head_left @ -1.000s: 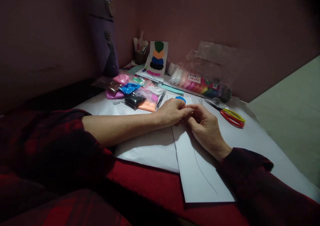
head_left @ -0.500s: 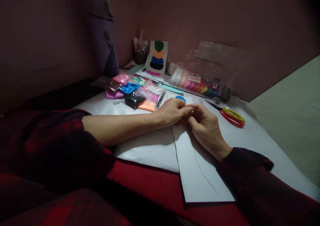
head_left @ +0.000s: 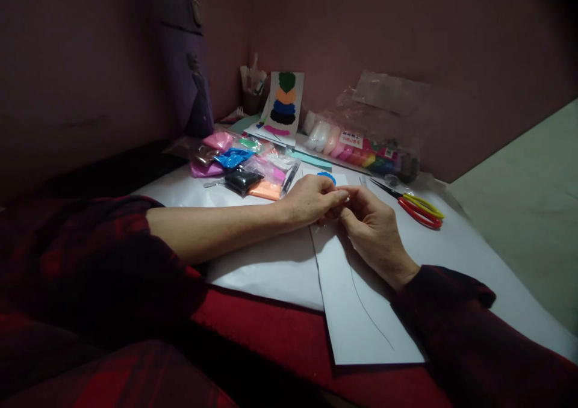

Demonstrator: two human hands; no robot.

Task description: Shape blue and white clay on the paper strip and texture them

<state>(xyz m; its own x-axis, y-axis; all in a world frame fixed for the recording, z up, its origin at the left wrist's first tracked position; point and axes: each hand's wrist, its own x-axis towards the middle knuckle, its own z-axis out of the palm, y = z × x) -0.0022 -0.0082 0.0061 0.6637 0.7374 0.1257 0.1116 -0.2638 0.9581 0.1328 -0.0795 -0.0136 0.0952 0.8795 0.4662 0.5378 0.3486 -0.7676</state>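
Observation:
My left hand (head_left: 309, 200) and my right hand (head_left: 372, 224) meet above a sheet of white paper (head_left: 356, 330) that has a thin curved line drawn on it. The fingers of both are closed and pinched together at the tips. A tiny pale bit shows between the fingertips, too small to name. Just behind my left hand, a blue patch (head_left: 326, 178) with a ragged edge lies on the paper's far part. Most of that far part is hidden by my hands.
Bagged coloured clay packets (head_left: 244, 179) lie left of the hands. Scissors (head_left: 419, 209) with red and yellow handles rest at right. Behind stand a card with coloured patches (head_left: 285, 98), a clear bag of clay (head_left: 356, 149), a pen cup (head_left: 251, 101) and a purple bottle (head_left: 185, 65).
Both hands stay in nearly the same place, fingertips together. Only slight finger movement shows, and the pale bit between the fingertips is a little plainer now.

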